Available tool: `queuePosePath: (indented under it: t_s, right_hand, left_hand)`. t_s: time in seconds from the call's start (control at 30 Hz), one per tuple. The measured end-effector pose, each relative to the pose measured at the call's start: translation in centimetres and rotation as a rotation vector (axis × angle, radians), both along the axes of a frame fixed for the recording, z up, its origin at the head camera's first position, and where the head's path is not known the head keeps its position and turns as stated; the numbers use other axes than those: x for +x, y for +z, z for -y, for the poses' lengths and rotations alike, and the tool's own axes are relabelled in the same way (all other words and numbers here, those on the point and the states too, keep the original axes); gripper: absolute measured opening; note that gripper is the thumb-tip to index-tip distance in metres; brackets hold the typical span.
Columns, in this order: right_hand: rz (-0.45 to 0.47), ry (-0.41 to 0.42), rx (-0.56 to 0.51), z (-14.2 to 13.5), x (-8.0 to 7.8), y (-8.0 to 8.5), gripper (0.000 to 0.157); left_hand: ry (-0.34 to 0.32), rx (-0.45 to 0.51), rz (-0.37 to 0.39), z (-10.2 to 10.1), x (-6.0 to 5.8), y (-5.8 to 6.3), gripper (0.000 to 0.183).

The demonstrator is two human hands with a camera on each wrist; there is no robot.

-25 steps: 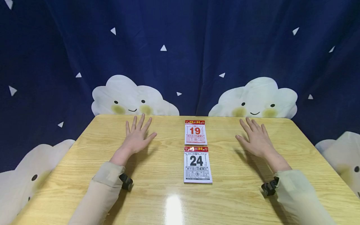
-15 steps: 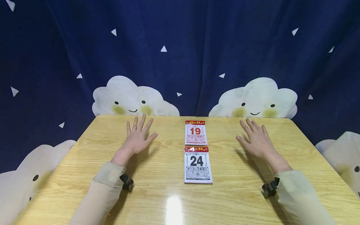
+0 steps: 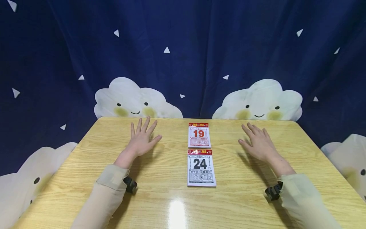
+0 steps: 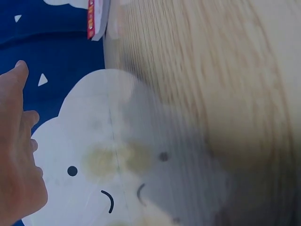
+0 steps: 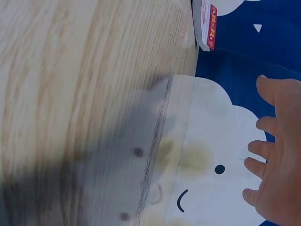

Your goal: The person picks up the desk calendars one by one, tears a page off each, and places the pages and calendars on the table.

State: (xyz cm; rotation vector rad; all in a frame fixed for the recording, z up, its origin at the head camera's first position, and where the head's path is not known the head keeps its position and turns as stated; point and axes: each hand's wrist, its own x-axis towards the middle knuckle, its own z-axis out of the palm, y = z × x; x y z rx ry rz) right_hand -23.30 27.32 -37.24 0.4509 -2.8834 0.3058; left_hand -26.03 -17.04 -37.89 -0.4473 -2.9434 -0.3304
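Observation:
Two tear-off calendars lie in a column at the middle of the table. The farther calendar (image 3: 199,141) shows a red 19, and the nearer calendar (image 3: 201,174) a black 24; both have a red header strip. My left hand (image 3: 140,142) is held over the table to their left, fingers spread, holding nothing. To their right my right hand (image 3: 259,144) hovers over the wood with fingers extended, also holding nothing. Each wrist view shows the edge of a calendar (image 4: 97,19) near the top, apart from the fingers.
The wooden table (image 3: 160,203) has a glossy surface with a bright reflection at the front. Behind it hangs a dark blue curtain (image 3: 183,63) with white triangles and smiling clouds. A small black camera (image 3: 130,184) is strapped to each wrist.
My left hand has drifted slightly to the right. My right hand has shifted a little toward the left and nearer to me. The calendars lie as before.

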Motion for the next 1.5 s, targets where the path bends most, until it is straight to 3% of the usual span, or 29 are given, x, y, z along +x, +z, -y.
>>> queuePosePath:
  t_s: [0.7, 1.5]
  right_hand:
    - [0.058, 0.031, -0.052, 1.0, -0.6, -0.9, 0.063]
    - [0.112, 0.037, -0.26, 3.1, -2.4, -1.7, 0.058]
  left_hand:
    - [-0.021, 0.058, 0.068, -1.8, -0.1, 0.0, 0.07]
    - [-0.003, 0.165, 0.127, -3.2, -1.0, -0.4, 0.076]
